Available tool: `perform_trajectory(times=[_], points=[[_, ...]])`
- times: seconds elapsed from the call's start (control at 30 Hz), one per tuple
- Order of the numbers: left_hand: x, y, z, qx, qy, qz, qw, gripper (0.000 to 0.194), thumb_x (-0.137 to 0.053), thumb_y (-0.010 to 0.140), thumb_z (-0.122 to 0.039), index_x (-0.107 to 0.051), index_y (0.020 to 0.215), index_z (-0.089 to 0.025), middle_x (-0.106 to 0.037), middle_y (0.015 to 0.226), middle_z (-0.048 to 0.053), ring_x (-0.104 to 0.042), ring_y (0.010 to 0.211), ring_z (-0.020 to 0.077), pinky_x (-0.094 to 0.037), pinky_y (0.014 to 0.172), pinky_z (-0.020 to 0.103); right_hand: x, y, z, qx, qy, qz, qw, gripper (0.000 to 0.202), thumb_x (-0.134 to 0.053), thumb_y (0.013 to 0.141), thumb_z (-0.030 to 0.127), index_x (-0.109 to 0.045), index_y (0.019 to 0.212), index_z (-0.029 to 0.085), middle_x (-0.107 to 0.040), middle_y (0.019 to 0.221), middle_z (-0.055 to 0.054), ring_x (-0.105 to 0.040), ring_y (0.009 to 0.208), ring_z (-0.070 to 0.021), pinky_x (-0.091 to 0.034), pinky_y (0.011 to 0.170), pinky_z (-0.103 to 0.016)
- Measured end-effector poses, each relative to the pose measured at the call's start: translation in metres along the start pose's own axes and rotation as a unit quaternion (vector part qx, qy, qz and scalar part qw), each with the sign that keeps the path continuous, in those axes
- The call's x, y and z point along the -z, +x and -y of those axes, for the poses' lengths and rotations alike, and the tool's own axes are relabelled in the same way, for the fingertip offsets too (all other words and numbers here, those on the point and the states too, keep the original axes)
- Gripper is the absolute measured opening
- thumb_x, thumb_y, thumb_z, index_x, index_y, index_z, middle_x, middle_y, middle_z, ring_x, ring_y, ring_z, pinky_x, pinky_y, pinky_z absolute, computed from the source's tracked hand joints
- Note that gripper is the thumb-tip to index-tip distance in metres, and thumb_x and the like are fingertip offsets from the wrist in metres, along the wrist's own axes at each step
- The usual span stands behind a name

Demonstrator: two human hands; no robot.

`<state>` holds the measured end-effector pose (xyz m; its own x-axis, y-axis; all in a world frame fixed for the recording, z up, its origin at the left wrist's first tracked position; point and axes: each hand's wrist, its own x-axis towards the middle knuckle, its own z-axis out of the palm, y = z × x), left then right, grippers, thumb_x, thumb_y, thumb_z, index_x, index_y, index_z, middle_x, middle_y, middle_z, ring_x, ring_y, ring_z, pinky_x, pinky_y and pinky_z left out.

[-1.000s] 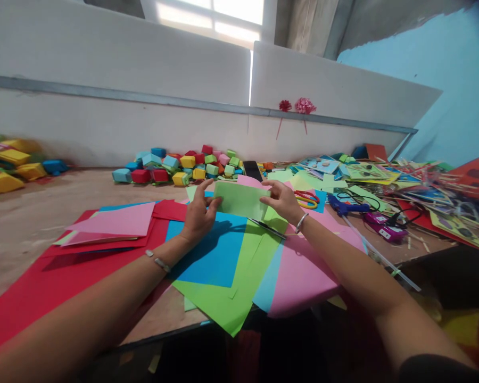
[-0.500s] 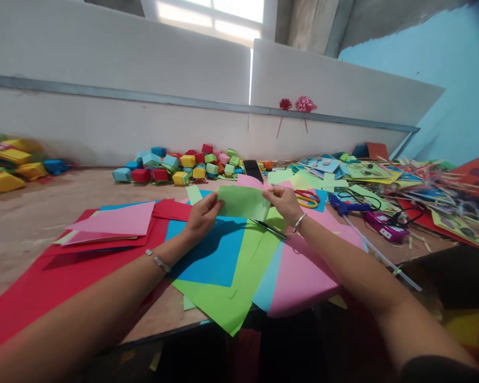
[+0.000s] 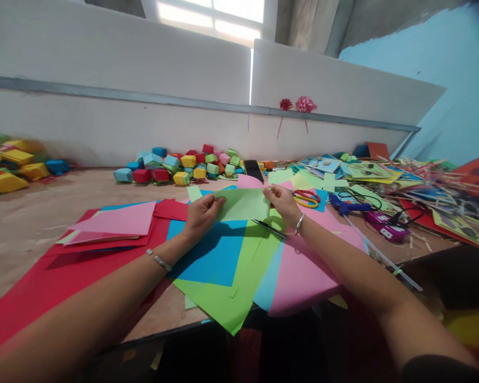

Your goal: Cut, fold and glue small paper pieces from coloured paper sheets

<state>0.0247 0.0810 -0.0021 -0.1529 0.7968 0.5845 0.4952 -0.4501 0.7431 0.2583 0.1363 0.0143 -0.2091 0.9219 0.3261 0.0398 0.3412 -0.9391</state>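
A light green sheet of paper (image 3: 240, 204) is held up between my two hands above the table. My left hand (image 3: 201, 215) pinches its left edge, and my right hand (image 3: 282, 203) pinches the upper right corner. Below it lie a blue sheet (image 3: 209, 255), bright green sheets (image 3: 227, 308) and pink paper (image 3: 303, 282), overlapping one another. A dark pen (image 3: 269, 229) rests on the green paper just under the held sheet. Scissors with red and yellow handles (image 3: 306, 199) lie beyond my right wrist.
Red paper with pink sheets (image 3: 115, 221) on it lies left. Several colored paper boxes (image 3: 159, 174) and a phone (image 3: 253, 170) line the back. To the right are a blue glue gun (image 3: 349, 205), a purple power strip (image 3: 385, 226), a glue stick (image 3: 399, 271) and piled paper crafts (image 3: 371, 171).
The held green sheet and my left hand have shifted slightly left and down. The sheet looks a little more stretched out; both hands still grip it.
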Motion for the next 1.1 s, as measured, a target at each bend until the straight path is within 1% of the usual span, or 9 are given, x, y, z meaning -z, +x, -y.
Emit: perform_trajectory(times=[0.07, 0.13, 0.33, 0.43, 0.53, 0.63, 0.8, 0.93, 1.1], points=[[0.001, 0.001, 0.000, 0.002, 0.002, -0.005, 1.000, 0.038, -0.056, 0.079, -0.046, -0.039, 0.055, -0.022, -0.030, 0.053, -0.005, -0.028, 0.053, 0.0114, -0.022, 0.049, 0.026, -0.002, -0.001, -0.003, -0.003, -0.009, 0.015, 1.000, 0.056, -0.071, 0.063, 0.072, -0.052, 0.069, 0.020, -0.050, 0.061, 0.004, -0.047, 0.056, -0.0096, -0.045, 0.054, -0.025], [0.001, 0.001, -0.001, 0.004, 0.000, -0.002, 1.000, 0.038, -0.057, 0.079, -0.045, -0.040, 0.055, -0.022, -0.031, 0.053, -0.005, -0.029, 0.053, 0.0114, -0.022, 0.049, 0.026, -0.004, -0.001, -0.005, 0.010, -0.033, 0.006, 0.999, 0.055, -0.068, 0.066, 0.072, -0.048, 0.065, 0.020, -0.048, 0.060, 0.004, -0.044, 0.056, -0.0099, -0.041, 0.053, -0.025], [-0.002, 0.000, -0.003, 0.015, -0.018, 0.019, 1.000, 0.035, -0.058, 0.076, -0.046, -0.046, 0.056, -0.021, -0.036, 0.052, -0.005, -0.033, 0.053, 0.0116, -0.025, 0.050, 0.025, -0.002, 0.000, -0.003, 0.085, -0.163, -0.082, 0.979, 0.049, -0.058, 0.079, 0.064, -0.042, 0.060, 0.022, -0.042, 0.056, 0.004, -0.038, 0.056, -0.0114, -0.031, 0.053, -0.025], [-0.005, -0.001, -0.002, 0.025, -0.034, 0.028, 0.999, 0.036, -0.057, 0.075, -0.049, -0.045, 0.055, -0.021, -0.036, 0.052, -0.005, -0.033, 0.052, 0.0114, -0.025, 0.050, 0.025, -0.002, 0.000, 0.001, 0.102, -0.223, -0.121, 0.962, 0.042, -0.057, 0.082, 0.056, -0.042, 0.061, 0.023, -0.043, 0.054, 0.005, -0.040, 0.056, -0.0124, -0.032, 0.055, -0.026], [-0.006, 0.000, -0.001, 0.034, -0.053, 0.035, 0.997, 0.037, -0.056, 0.075, -0.051, -0.045, 0.056, -0.021, -0.037, 0.052, -0.005, -0.033, 0.051, 0.0113, -0.026, 0.049, 0.025, -0.003, 0.000, 0.003, 0.122, -0.252, -0.130, 0.951, 0.036, -0.056, 0.083, 0.049, -0.041, 0.062, 0.023, -0.044, 0.055, 0.004, -0.042, 0.057, -0.0134, -0.033, 0.057, -0.027], [-0.007, 0.000, 0.001, 0.041, -0.067, 0.036, 0.996, 0.037, -0.056, 0.076, -0.051, -0.044, 0.056, -0.022, -0.038, 0.052, -0.004, -0.034, 0.051, 0.0114, -0.027, 0.049, 0.025, -0.004, -0.001, 0.004, 0.142, -0.265, -0.132, 0.945, 0.035, -0.054, 0.085, 0.048, -0.039, 0.064, 0.024, -0.044, 0.055, 0.004, -0.043, 0.058, -0.0137, -0.033, 0.058, -0.027], [-0.006, 0.001, 0.004, 0.043, -0.077, 0.043, 0.995, 0.038, -0.056, 0.076, -0.051, -0.045, 0.056, -0.021, -0.041, 0.052, -0.004, -0.036, 0.051, 0.0115, -0.029, 0.050, 0.026, -0.001, 0.000, 0.005, 0.153, -0.275, -0.126, 0.941, 0.041, -0.052, 0.086, 0.056, -0.037, 0.064, 0.024, -0.042, 0.056, 0.004, -0.041, 0.056, -0.0142, -0.029, 0.056, -0.028], [-0.005, 0.002, 0.008, 0.043, -0.080, 0.055, 0.994, 0.038, -0.055, 0.076, -0.052, -0.046, 0.056, -0.021, -0.041, 0.052, -0.004, -0.035, 0.050, 0.0113, -0.028, 0.049, 0.026, 0.004, 0.001, 0.005, 0.147, -0.248, -0.083, 0.954, 0.047, -0.047, 0.088, 0.061, -0.036, 0.062, 0.023, -0.041, 0.058, 0.003, -0.040, 0.058, -0.0137, -0.030, 0.058, -0.028], [-0.004, 0.003, 0.011, 0.040, -0.069, 0.064, 0.995, 0.040, -0.056, 0.076, -0.052, -0.041, 0.055, -0.021, -0.034, 0.052, -0.005, -0.031, 0.050, 0.0108, -0.024, 0.049, 0.025, 0.004, 0.000, 0.003, 0.106, -0.149, -0.042, 0.982, 0.052, -0.052, 0.081, 0.072, -0.048, 0.067, 0.022, -0.044, 0.063, 0.002, -0.040, 0.062, -0.0136, -0.031, 0.057, -0.027]])
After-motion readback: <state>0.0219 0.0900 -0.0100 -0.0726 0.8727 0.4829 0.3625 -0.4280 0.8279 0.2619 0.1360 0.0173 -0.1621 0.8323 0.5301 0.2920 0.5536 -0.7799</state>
